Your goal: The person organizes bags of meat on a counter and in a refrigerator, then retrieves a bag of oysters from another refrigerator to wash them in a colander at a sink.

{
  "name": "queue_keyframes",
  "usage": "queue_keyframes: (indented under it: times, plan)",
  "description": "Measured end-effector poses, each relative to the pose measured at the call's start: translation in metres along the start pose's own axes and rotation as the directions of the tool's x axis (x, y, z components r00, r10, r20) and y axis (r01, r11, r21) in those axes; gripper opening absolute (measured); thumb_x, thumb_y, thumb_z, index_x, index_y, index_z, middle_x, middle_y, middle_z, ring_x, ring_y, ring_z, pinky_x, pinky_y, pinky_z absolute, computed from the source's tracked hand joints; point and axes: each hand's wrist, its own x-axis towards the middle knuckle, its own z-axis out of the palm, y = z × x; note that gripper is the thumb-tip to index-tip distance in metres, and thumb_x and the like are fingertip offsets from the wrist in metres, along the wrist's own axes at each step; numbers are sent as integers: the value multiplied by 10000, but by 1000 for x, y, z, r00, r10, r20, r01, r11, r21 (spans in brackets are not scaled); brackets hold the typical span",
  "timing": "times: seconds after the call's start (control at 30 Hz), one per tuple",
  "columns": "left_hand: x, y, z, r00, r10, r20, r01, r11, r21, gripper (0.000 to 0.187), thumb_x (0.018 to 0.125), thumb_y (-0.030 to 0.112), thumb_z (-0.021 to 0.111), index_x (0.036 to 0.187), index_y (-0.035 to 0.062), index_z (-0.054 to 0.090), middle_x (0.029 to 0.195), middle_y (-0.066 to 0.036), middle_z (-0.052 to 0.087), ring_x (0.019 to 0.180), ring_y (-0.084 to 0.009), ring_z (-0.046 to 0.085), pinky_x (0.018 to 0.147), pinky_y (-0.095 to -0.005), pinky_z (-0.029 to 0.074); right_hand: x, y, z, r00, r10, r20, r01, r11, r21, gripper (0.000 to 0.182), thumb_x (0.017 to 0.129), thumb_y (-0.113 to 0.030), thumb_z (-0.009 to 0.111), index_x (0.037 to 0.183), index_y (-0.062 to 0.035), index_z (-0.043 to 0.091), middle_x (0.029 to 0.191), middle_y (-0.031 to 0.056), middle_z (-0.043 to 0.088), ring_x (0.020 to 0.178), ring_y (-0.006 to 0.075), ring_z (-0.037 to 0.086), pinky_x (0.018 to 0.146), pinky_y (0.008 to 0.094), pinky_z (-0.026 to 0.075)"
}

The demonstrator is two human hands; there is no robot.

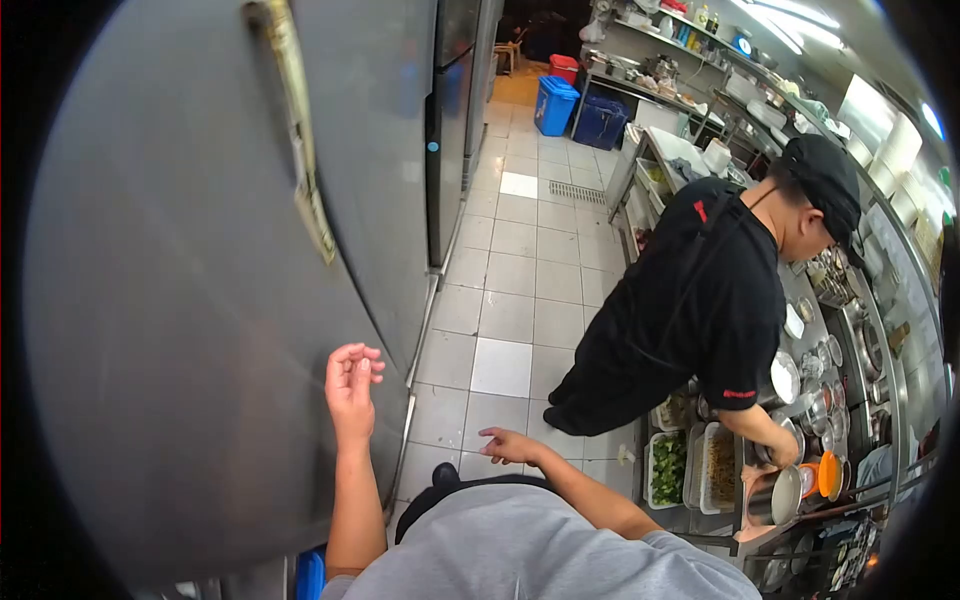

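My left hand is raised in front of the grey fridge door, its fingers loosely curled and apart, with nothing in it. The worn door handle is above and to the left of that hand, not touched. Lower and to the right, my right hand hangs over the tiled floor in front of my body. Its index finger points left, the others are partly bent, and it holds nothing.
On the right a person in black leans over a steel counter with bowls. Trays of greens and brown food sit below. A blue bin stands at the far end, near a floor drain.
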Motion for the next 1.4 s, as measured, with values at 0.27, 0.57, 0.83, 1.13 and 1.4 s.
queue_keyframes:
  times: [0.27,0.57,0.83,1.13,1.4]
  plan:
    - [197,-32,106,958,259,126,-259,966,-13,242,949,53,516,1189,20,506,1087,-122,615,926,-193,617,744,-291,519,147,-89,-207,878,-82,-471,293,870,395,535,953,-189,570,1427,-57,360,1002,100,665,707,146,619,592,260,501]
    - [410,-96,201,881,458,120,-448,723,526,328,849,-21,588,1174,10,553,1248,-155,567,1112,-236,570,879,-331,483,301,-441,-442,699,-633,-332,715,615,333,465,1045,-387,373,1366,-71,489,1199,79,616,1040,155,580,887,315,460]
    - [478,-142,231,941,335,-42,-262,801,538,413,829,-30,590,1235,-12,522,1257,-189,540,1158,-281,561,891,-366,520,421,-596,-526,494,-861,-121,862,466,200,489,1035,-419,404,1371,-72,482,1232,81,573,1112,177,526,979,342,420]
    - [618,-165,320,874,485,36,-361,598,716,641,825,28,641,1407,22,371,1396,-200,408,1205,-288,513,968,-395,455,493,-632,-558,474,-790,389,772,586,248,385,1029,-373,454,1182,-42,575,1019,22,598,945,122,537,832,292,456]
    - [670,-201,404,573,710,-409,73,454,888,981,730,270,752,1494,-22,210,1304,-128,390,1095,-217,406,921,-348,348,557,-640,-570,291,-738,609,798,539,271,362,1038,-337,425,873,-47,565,833,26,552,731,119,507,663,274,426]
